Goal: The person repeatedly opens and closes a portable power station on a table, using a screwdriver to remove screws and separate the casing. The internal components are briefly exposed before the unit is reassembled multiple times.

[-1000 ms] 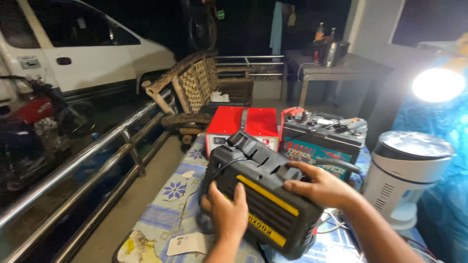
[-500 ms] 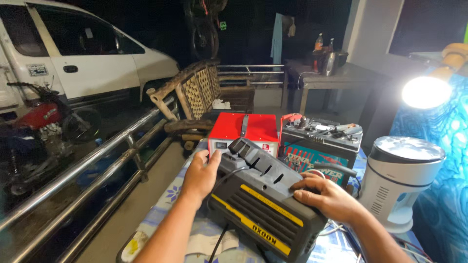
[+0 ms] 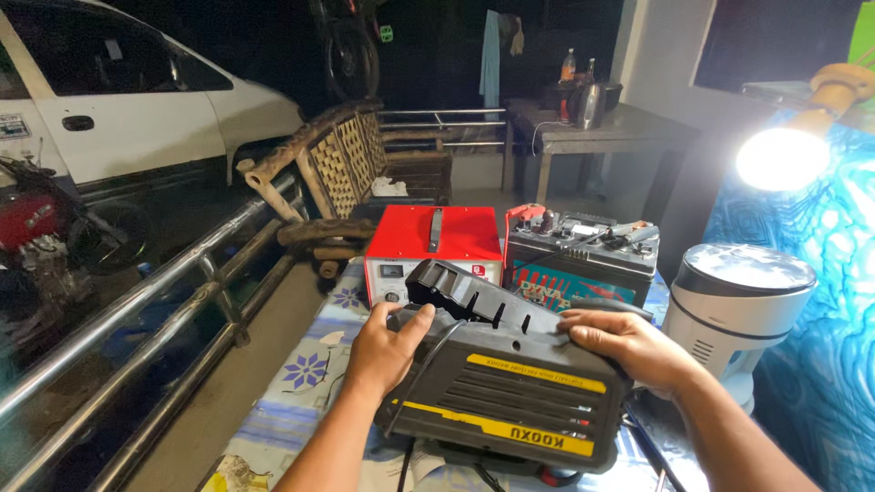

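A black box-shaped machine with yellow stripes [image 3: 510, 401] lies tilted on the table [image 3: 301, 401] in front of me. My left hand [image 3: 383, 351] grips its near left top corner, by a black cable. My right hand [image 3: 629, 346] rests on its right top edge, fingers curled over the black ribbed handle part [image 3: 474, 296]. Just behind stand a red metal box with a small meter [image 3: 433, 251] and a black car battery [image 3: 579, 260] with clamps and wires on top.
A white round appliance [image 3: 738, 305] stands at the right, under a bright lamp [image 3: 784, 155]. A steel railing [image 3: 164, 310] runs along the left, with a white car [image 3: 118, 109] and red motorbike [image 3: 32, 228] beyond. A wooden bench [image 3: 355, 164] and grey table [image 3: 602, 137] stand behind.
The black machine has been turned and tipped so its striped side faces me. My left hand shifted from its far top to the near left corner; my right hand moved up onto the top edge.
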